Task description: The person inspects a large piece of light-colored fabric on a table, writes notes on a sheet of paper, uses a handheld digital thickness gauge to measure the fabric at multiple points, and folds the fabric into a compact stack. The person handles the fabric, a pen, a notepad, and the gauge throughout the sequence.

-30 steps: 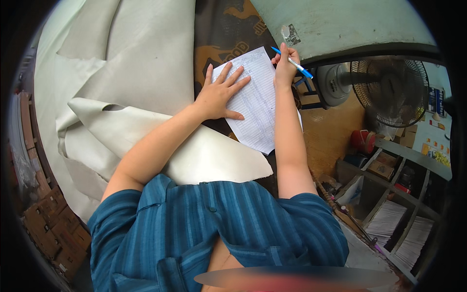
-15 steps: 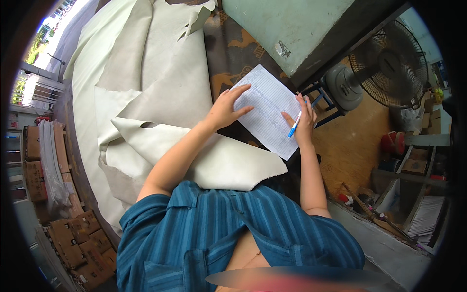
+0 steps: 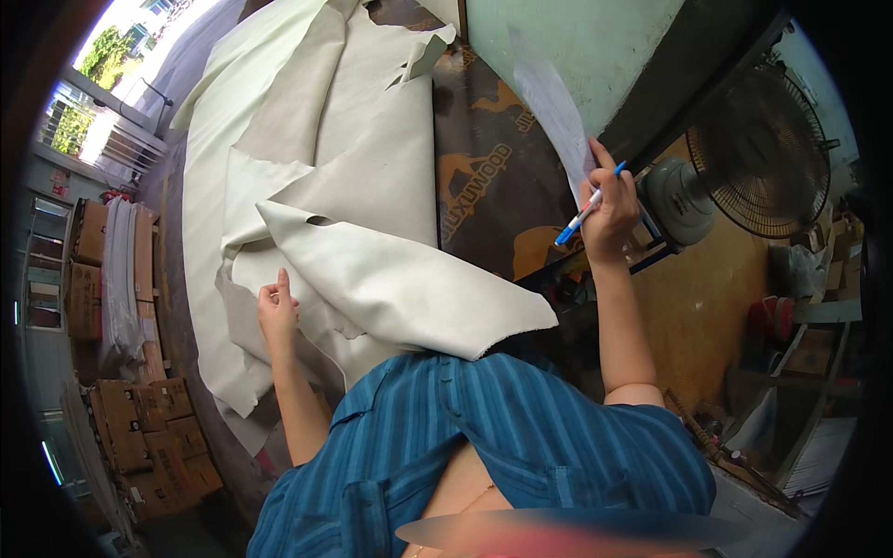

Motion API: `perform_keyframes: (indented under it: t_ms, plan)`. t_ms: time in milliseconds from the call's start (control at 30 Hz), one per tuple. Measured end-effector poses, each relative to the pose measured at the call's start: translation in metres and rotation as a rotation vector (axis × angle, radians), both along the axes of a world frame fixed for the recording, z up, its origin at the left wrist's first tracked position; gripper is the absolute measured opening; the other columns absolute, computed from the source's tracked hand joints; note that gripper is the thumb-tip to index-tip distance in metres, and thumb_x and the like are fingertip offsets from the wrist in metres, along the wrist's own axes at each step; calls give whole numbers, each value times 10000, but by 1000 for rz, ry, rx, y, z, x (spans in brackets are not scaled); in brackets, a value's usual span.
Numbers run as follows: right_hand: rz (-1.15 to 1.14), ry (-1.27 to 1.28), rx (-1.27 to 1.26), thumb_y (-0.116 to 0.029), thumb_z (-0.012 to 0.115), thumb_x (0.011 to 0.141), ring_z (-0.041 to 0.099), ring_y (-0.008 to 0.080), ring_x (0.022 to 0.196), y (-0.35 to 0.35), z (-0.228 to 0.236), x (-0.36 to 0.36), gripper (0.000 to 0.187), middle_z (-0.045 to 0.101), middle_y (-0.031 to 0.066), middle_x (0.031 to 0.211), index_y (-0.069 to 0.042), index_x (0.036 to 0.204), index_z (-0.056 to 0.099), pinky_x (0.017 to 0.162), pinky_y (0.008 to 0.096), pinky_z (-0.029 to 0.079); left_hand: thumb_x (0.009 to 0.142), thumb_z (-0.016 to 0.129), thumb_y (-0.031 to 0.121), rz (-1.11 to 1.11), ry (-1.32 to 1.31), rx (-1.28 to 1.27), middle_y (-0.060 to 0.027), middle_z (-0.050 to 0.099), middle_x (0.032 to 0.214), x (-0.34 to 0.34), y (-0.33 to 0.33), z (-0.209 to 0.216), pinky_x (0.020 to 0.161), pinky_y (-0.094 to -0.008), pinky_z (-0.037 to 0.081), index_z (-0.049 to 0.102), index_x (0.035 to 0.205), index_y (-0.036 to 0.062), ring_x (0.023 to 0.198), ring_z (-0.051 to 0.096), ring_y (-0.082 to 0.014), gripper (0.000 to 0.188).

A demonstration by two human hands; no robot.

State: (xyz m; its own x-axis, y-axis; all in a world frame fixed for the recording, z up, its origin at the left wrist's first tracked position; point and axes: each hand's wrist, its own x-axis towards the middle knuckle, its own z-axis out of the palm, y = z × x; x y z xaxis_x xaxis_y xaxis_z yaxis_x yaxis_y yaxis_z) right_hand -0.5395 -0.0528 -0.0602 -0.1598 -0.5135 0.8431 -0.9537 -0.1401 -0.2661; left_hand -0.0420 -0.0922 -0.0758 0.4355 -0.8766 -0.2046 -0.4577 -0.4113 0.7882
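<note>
My right hand (image 3: 609, 209), raised at the right, is closed on a blue-and-white pen (image 3: 591, 205) and the lower end of a lined, written paper sheet (image 3: 551, 98). The sheet stands lifted and curved, seen nearly edge-on and blurred. Off to the left, my left hand (image 3: 278, 312) hovers over or rests on the pale leather hide (image 3: 400, 270); I cannot tell whether it touches. Its fingers are curled in, one digit points up, and nothing shows in them. The hide lies in folded layers, off-white on one face and greyish on the other, with ragged edges and small holes.
The dark, orange-patterned table (image 3: 474, 177) meets a pale green wall (image 3: 567, 42). A standing fan (image 3: 758, 149) is close beyond my right hand. Cardboard boxes (image 3: 153, 437) are stacked at lower left, shelving (image 3: 819, 363) at right.
My right hand has lifted the paper off the table, up and away, with the pen still in it. My left hand has left the paper and moved left to the hide.
</note>
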Motion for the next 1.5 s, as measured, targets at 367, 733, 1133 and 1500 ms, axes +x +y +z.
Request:
perform_keyframes:
  t_ms: [367, 733, 1133, 1500]
  plan:
    - [345, -113, 785, -189, 751, 798, 634, 314, 762, -37, -70, 84, 206, 618, 117, 703, -99, 900, 595, 668, 441, 507, 924, 643, 506, -39, 133, -54, -140, 663, 829, -56, 7, -27, 541, -269, 488, 456, 1224, -49, 652, 629, -170, 658]
    - [188, 0, 617, -92, 562, 922, 635, 343, 892, -59, -123, 27, 411, 624, 131, 968, -192, 1320, 540, 733, 471, 532, 948, 617, 188, -227, 471, -290, -63, 648, 1076, -96, -1, 0, 868, -253, 454, 578, 1215, -32, 969, 587, -131, 349]
    - [858, -1028, 655, -387, 547, 981, 526, 241, 1241, -19, -91, -5, 713, 538, 169, 1365, -144, 1579, 244, 1016, 345, 448, 989, 500, 175, -1011, 944, -234, -97, 640, 1107, -301, 32, 73, 897, -271, 458, 545, 1255, -43, 991, 591, -149, 347]
    - [723, -1549, 564, -532, 708, 883, 629, 209, 1080, 196, -102, -112, 726, 658, 123, 1206, 28, 1319, 556, 948, 348, 484, 1014, 580, 363, -1364, 582, -45, -130, 609, 1333, -300, 22, 0, 1072, -354, 395, 536, 1392, 26, 1252, 540, -230, 509]
